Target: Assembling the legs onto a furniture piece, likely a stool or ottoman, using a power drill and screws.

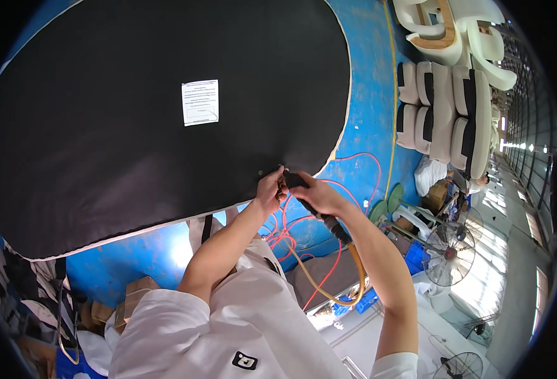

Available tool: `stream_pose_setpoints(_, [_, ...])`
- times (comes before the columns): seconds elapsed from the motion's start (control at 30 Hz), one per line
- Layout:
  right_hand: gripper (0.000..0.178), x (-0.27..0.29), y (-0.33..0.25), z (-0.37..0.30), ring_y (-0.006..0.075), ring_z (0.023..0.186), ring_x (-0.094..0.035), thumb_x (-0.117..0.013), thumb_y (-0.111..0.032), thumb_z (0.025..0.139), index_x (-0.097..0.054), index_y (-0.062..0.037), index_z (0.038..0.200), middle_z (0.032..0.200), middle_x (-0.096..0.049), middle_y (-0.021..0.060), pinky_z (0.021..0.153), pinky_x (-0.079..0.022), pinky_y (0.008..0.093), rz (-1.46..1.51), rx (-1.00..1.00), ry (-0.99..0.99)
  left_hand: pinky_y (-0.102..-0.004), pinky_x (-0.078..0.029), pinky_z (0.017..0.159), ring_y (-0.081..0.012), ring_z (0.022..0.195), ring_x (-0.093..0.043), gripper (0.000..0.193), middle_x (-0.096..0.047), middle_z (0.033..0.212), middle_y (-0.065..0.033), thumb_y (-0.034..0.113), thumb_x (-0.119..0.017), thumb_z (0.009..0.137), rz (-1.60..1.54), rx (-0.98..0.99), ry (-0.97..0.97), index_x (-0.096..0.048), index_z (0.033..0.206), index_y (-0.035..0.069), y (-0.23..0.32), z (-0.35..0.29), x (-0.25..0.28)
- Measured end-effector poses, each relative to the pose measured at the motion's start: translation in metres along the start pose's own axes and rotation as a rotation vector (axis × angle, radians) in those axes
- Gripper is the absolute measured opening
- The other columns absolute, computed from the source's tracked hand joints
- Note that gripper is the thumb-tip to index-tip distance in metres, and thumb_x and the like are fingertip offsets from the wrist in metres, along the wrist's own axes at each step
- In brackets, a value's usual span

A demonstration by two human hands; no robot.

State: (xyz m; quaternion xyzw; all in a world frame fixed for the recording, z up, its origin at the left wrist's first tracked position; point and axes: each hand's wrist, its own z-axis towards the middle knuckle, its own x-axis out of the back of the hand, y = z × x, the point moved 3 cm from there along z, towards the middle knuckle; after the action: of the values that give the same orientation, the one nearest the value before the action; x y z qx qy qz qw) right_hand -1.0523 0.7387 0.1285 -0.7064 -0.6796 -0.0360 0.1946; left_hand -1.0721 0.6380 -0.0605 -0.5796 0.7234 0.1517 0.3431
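Black panel (133,158) runs past far edge, print on white label (200,102) too small to read, black tool (297,180) partly hidden by right hand (319,194), fingertip contact of left hand (269,189) indistinct, near-right fan (460,366) cropped.

Scuffed blue floor (368,129) with yellow line (392,88), stacked pale-and-black seating (441,114), caged fan (450,253), probably bright windows (493,278) at right.

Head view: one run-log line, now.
right hand: gripping black hose-fed tool | left hand: at tool's front end, grip unclear | black rounded panel: white label on face
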Motion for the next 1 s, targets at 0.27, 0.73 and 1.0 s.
stream_pose_setpoints(0.27, [0.074, -0.011, 0.013, -0.007, 0.0394, 0.08, -0.07, -0.066, -0.039, 0.093, -0.034, -0.0117, 0.153, 0.085, -0.07, 0.0228, 0.07, -0.052, 0.0449, -0.26, 0.025, 0.057, -0.024, -0.029, 0.043, -0.0075, 0.053, -0.047, 0.021, -0.05, 0.067, 0.0058, 0.035, -0.062, 0.102, 0.032, 0.036, 0.031, -0.063, 0.095, 0.015, 0.005, -0.005, -0.004])
stream_pose_setpoints(0.73, [0.082, -0.124, 0.116, -0.09, 0.0091, 0.078, -0.055, -0.074, -0.011, 0.088, -0.034, -0.0136, 0.159, 0.106, -0.062, 0.003, 0.067, -0.047, 0.0257, 0.8, 0.176, 0.299, -0.023, -0.031, 0.037, -0.0101, 0.051, -0.053, 0.02, -0.06, 0.073, -0.0027, 0.024, -0.063, 0.099, 0.526, -0.033, -0.125, -0.063, 0.097, 0.005, 0.062, -0.076, -0.007])
stream_pose_setpoints(1.0, [0.085, -0.143, 0.114, -0.118, 0.0114, 0.079, -0.058, -0.071, -0.008, 0.088, -0.03, -0.0158, 0.161, 0.104, -0.063, 0.0042, 0.069, -0.047, 0.0272, 0.968, 0.26, 0.229, -0.0235, -0.033, 0.037, -0.011, 0.051, -0.053, 0.023, -0.06, 0.073, -0.0036, 0.024, -0.052, 0.103, 0.539, -0.021, -0.149, -0.062, 0.107, 0.003, 0.05, -0.105, -0.025])
